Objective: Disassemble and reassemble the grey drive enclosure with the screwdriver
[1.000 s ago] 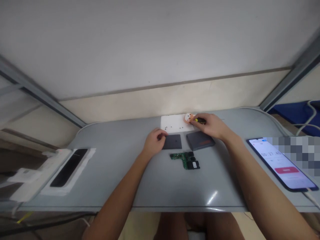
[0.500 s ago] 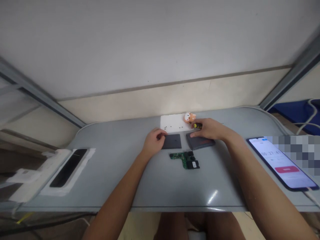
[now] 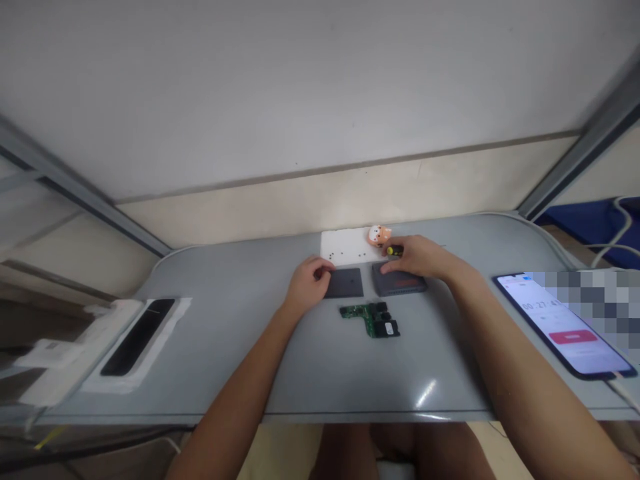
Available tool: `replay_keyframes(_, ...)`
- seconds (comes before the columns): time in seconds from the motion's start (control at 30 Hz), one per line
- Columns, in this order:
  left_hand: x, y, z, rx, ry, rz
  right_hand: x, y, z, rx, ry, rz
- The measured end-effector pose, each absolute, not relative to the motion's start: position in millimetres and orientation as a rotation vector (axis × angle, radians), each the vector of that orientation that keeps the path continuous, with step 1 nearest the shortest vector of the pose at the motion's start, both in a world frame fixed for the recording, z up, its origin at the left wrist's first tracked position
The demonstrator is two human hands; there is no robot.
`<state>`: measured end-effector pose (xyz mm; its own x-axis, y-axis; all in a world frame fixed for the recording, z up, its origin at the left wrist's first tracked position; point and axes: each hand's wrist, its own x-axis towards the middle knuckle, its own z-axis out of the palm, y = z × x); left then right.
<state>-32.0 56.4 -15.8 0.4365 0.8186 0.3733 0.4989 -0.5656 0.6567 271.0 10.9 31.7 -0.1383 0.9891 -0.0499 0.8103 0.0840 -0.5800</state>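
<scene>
My left hand (image 3: 309, 283) is closed, its thumb and fingers pinching the left edge of a flat dark grey cover (image 3: 345, 283) on the table. With my right hand (image 3: 413, 255) I grip a dark grey box-shaped case (image 3: 399, 283) with reddish marking, thumb on its top. A screwdriver (image 3: 395, 251) with a black and yellow handle is tucked in the same hand, its thin shaft showing past the knuckles. Nearer to me lies a green circuit board (image 3: 371, 320) with black connectors, touched by neither hand.
Behind the cover, several tiny screws lie on a white sheet (image 3: 345, 245), with an orange-and-white animal figurine (image 3: 379, 235) at its right end. A phone (image 3: 565, 327) showing a timer and its cable are at right. A dark phone-like object (image 3: 139, 337) lies on white material at left.
The dark grey case has turned slightly under my right hand and now sits straighter and flatter, its right end shifted a little left. My left hand and the circuit board stay in place.
</scene>
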Motion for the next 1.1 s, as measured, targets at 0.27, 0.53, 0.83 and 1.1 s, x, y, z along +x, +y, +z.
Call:
replay_keyframes(0.27, -30.8, 55.7, -13.5, 2.258, 1.127, 0.927, 268.1, 10.3, 31.9, -1.825, -2.007, 0.633)
replay_keyframes(0.53, -30.4, 55.8, -13.0, 2.245, 1.126, 0.94, 268.3, 10.1, 33.2, -1.822, -2.012, 0.633)
replay_keyframes(0.83, -31.6, 55.6, -14.2, 2.238, 1.126, 0.941, 268.6, 9.4, 33.0, -1.821, -1.998, 0.628)
replay_keyframes(1.1, -31.3, 55.3, -14.2, 2.257, 1.102, 0.96, 269.1, 9.9, 32.4, -1.801, -2.003, 0.649)
